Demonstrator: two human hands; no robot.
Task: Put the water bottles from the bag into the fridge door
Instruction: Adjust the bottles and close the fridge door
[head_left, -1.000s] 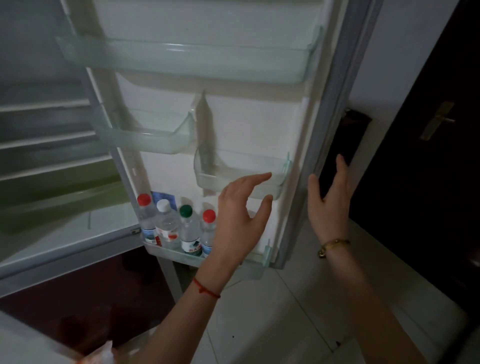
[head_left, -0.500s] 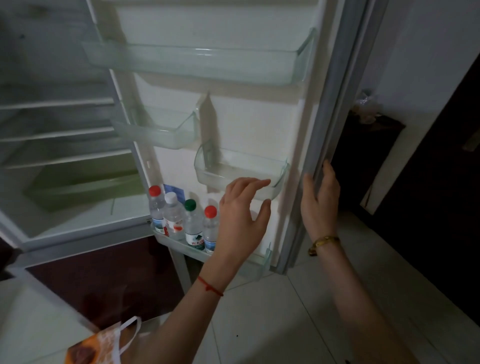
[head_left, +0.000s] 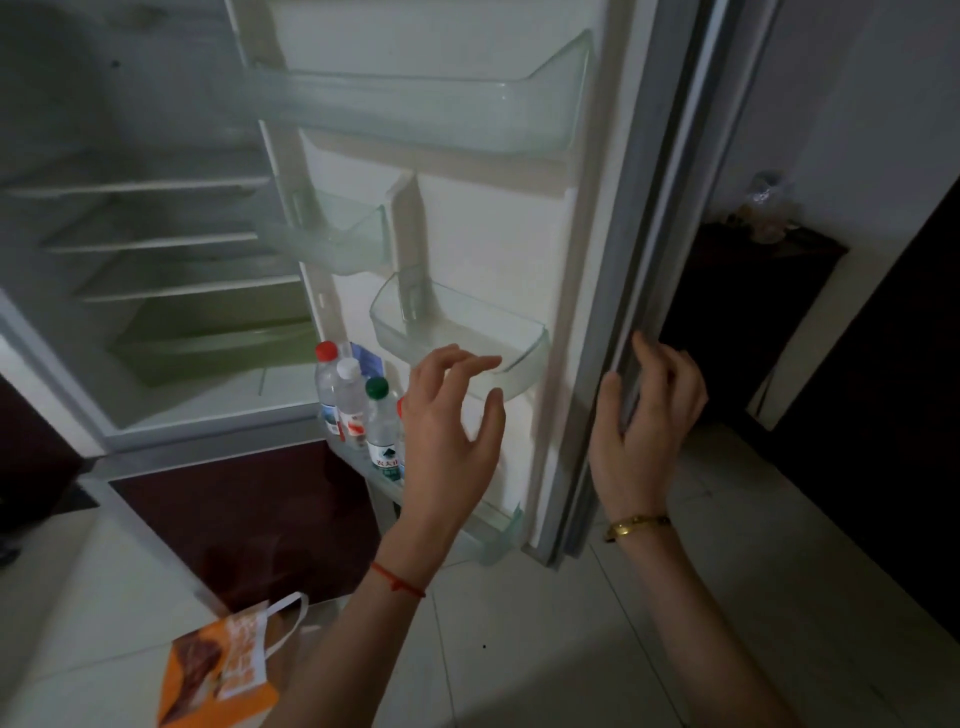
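Head view, left to right. One orange bag (head_left: 218, 670) lies slumped on the floor, contents not visible. Four water bottles (head_left: 382, 436) stand upright in the bottom door shelf (head_left: 498, 540): caps red, white, green, plus a red sliver behind the left hand (head_left: 452, 441). Likely full, so weighty for their size; thin, smooth plastic that dents, best gripped round the waist. That left hand holds nothing, fingers spread and loosely bent. Further over, the right hand (head_left: 644, 426) grips the fridge door (head_left: 493, 218) by its edge, fingers curled round it.
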